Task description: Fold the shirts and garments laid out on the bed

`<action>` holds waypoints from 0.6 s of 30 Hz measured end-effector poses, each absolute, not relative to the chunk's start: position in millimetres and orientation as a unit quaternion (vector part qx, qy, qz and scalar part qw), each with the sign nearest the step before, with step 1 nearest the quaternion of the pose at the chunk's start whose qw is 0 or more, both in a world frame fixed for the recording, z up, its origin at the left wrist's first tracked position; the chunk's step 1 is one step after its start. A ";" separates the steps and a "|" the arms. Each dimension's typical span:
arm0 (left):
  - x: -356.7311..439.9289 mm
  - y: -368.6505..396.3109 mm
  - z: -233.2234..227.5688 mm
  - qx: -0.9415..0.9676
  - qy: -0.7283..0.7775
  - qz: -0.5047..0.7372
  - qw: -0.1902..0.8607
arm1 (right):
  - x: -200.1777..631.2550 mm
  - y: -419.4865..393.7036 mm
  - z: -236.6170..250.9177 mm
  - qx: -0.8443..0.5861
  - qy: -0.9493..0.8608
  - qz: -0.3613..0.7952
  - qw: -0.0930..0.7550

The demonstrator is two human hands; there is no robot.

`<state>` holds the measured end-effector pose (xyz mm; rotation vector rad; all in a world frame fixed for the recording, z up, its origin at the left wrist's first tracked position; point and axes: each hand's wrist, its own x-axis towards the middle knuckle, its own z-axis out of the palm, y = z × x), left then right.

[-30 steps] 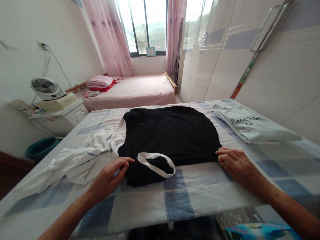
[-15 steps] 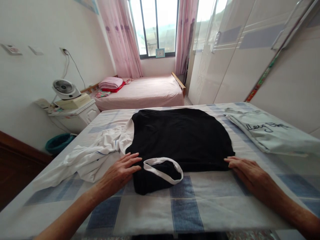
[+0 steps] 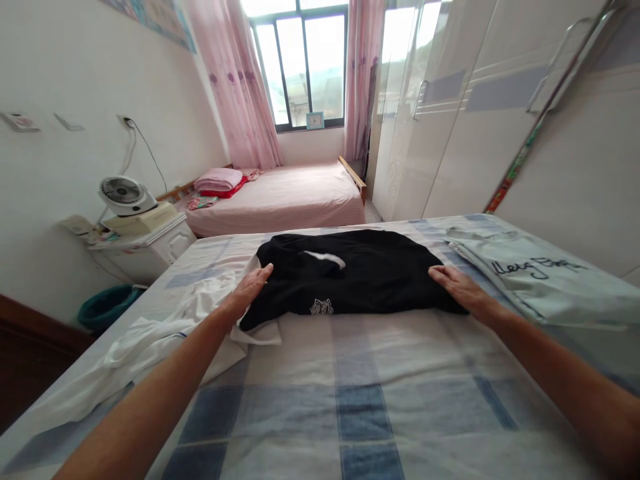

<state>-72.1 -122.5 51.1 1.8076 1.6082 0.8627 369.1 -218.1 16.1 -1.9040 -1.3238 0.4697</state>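
A black shirt (image 3: 370, 287) lies folded over on the bed, a strip of its white collar (image 3: 325, 259) showing on top and a pale printed emblem (image 3: 321, 307) at its near edge. My left hand (image 3: 254, 283) is closed at the shirt's left side, fingers pressed together on the cloth. At its right side, my right hand (image 3: 453, 280) pinches the fabric between thumb and fingers. A crumpled white garment (image 3: 200, 307) lies beneath and beside my left forearm, partly under the black shirt.
A folded pale green garment (image 3: 535, 273) with dark lettering lies to the right on the checked bedsheet (image 3: 300, 413). Tall glossy wardrobes (image 3: 450, 133) stand at right. Beyond is a pink bed (image 3: 310, 200); at left, a fan (image 3: 125, 193) sits above a teal bin (image 3: 107, 307).
Both hands have moved away from me, carrying the shirt's near part over onto the rest. The collar has shifted farther back, and the emblem has come into view at the near edge.
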 end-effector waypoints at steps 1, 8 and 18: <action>-76.7 -123.4 47.2 0.670 0.611 0.293 0.304 | 372.2 -216.8 8.7 -0.742 -0.515 0.200 0.378; -93.4 -152.6 38.9 0.674 0.547 0.290 0.402 | 382.9 -231.9 -3.0 -0.712 -0.572 0.169 0.371; -92.7 -139.4 38.4 0.719 0.572 0.241 0.312 | 378.8 -238.1 4.5 -0.748 -0.581 0.087 0.308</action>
